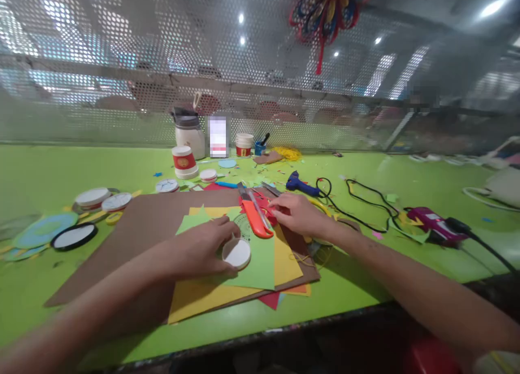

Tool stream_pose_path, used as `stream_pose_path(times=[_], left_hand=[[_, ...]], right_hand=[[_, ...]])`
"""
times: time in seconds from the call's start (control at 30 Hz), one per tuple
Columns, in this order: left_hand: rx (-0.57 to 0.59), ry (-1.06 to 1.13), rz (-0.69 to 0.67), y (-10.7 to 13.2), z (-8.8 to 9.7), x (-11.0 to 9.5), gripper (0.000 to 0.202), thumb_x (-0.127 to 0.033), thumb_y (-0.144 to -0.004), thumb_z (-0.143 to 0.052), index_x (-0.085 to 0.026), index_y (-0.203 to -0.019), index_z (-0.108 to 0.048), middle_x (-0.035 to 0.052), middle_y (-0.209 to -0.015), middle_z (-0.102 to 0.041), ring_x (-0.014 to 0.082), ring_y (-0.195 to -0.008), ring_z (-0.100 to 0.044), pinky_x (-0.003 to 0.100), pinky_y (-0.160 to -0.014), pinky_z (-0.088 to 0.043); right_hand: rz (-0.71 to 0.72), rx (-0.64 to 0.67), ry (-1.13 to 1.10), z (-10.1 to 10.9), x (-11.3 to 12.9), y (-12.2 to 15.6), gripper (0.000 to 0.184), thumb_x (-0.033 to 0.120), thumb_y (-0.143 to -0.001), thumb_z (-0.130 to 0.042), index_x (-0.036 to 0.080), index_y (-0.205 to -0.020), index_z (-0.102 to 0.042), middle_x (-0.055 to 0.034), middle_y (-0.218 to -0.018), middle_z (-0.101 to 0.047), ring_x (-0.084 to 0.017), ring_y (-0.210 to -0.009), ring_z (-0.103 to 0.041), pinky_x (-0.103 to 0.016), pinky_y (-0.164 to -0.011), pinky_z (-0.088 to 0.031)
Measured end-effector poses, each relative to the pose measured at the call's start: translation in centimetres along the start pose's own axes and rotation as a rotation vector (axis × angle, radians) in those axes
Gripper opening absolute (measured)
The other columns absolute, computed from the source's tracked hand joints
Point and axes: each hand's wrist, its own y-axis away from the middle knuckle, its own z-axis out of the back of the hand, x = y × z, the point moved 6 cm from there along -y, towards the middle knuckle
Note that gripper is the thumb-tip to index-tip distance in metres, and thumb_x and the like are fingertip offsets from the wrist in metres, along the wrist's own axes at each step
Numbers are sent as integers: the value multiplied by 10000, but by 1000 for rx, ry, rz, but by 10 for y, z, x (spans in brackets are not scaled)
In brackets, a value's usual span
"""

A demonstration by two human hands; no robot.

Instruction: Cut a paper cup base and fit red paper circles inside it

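Observation:
My left hand (211, 244) is closed around the edge of a white round disc (236, 253), held over light green paper (260, 271). My right hand (298, 215) has its thumb and finger pinched at a red paper piece (271, 210). Just left of those fingertips lie an orange-handled utility knife (257, 218) and a slim pen-like tool (259, 208). A clear protractor-like template (242, 226) is partly hidden under the knife and my left hand. Yellow paper (207, 301) lies beneath the green, on a brown board (142, 222).
A blue glue gun (300, 184) with a black cord lies behind my right hand. Paper cups (184, 162), a white jug (189, 135) and a lit phone (218, 137) stand at the back. Round discs (92, 197) lie left; a magenta box (436, 226) is right.

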Motion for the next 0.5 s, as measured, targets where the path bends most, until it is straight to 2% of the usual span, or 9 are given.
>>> stream_pose_path(times=[0.1, 0.17, 0.23, 0.3, 0.4, 0.5], left_hand=[[-13, -59, -24, -1, -5, -6, 390, -465, -657, -716, -222, -922, -566, 57, -973, -597, 249, -840, -576, 321, -676, -422], [-25, -84, -24, -2, -8, -8, 422, -514, -673, -705, -212, -917, -540, 69, -969, -595, 267, -853, -574, 343, -688, -425], [-38, -100, -18, -3, -10, -9, 445, -552, -696, -679, -200, -922, -524, 93, -991, -594, 287, -879, -572, 368, -709, -431], [-41, -111, -11, -3, -12, -8, 476, -564, -695, -677, -188, -939, -519, 117, -1019, -589, 309, -912, -570, 392, -730, -438], [-31, -88, -7, -3, -13, -5, 599, -575, -651, -706, -177, -1060, -523, 134, -1062, -584, 341, -983, -559, 429, -783, -451], [-65, -38, -64, -1, -11, -6, 697, -557, -655, -704, -212, -1223, -492, 132, -1143, -572, 340, -1045, -545, 450, -850, -449]], right_hand=[[13, 29, 10, -4, 4, -5, 177, 163, -869, -565, 150, -925, -733, -69, -822, -718, -190, -766, -616, -299, -723, -459], [21, 55, 18, -10, 11, -8, 162, 186, -867, -580, 152, -937, -722, -71, -847, -712, -198, -810, -622, -311, -761, -469], [24, 73, 33, -18, 18, -8, 190, 266, -860, -616, 149, -981, -706, -97, -929, -696, -236, -945, -611, -353, -849, -468], [17, 81, 57, -27, 23, -7, 303, 352, -849, -636, 144, -1066, -678, -133, -1006, -657, -293, -1120, -539, -416, -928, -445], [-5, 89, 80, -35, 26, -4, 411, 373, -863, -606, 136, -1198, -615, -166, -1069, -608, -328, -1245, -441, -466, -956, -433], [-17, 92, 80, -36, 24, -2, 425, 363, -873, -585, 145, -1238, -595, -173, -1133, -582, -310, -1210, -472, -461, -967, -434]])
